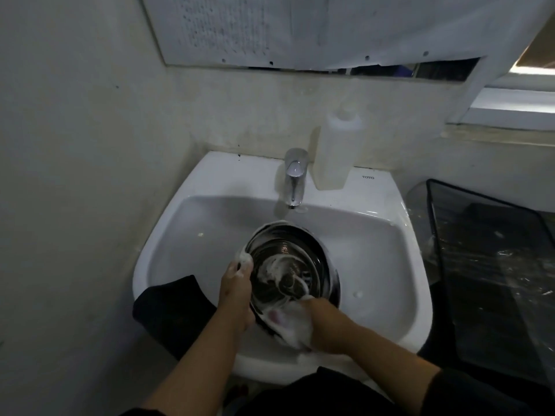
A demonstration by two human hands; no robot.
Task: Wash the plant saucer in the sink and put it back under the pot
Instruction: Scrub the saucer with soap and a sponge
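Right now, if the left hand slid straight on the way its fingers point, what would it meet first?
Likely the far sudsy rim of the saucer, since the left hand points up along its left edge; beyond lies the sink wall.

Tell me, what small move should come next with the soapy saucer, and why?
Probably rinse it: foam streaks cover the saucer, which the left hand grips by the rim while the right hand rubs its near edge, foamy. No water seems to run from the tap, so opening it looks the likely move.
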